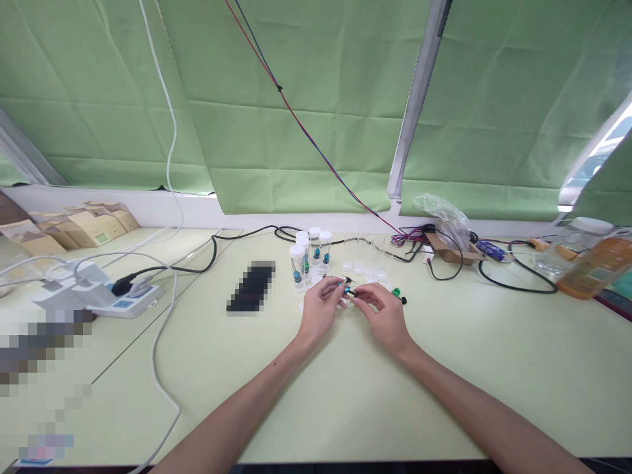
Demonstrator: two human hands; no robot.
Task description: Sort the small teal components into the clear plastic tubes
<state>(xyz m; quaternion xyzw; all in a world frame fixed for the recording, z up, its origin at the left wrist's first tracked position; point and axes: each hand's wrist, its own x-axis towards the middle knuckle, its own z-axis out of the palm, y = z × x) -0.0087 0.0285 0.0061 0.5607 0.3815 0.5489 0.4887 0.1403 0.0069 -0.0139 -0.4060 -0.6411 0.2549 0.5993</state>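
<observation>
Above the middle of the table, my left hand (320,304) and my right hand (384,311) meet fingertip to fingertip. Pinched between them is a small blue-and-black part (350,291), too small to name exactly. Just beyond my left hand stand several clear tubes with white caps (297,268), holding little blue or green pieces. Behind my fingers are clear open tubes (365,249) and loose white caps (379,276). A small green piece (396,291) and a black piece (403,300) lie beside my right hand.
A blurred dark flat object (251,288) lies left of the tubes. Farther left are a white power strip (131,301), cables and cardboard boxes (93,227). At the right are an open carton (451,250) with a plastic bag, black cable, a clear jar (575,247) and an orange bottle (597,266).
</observation>
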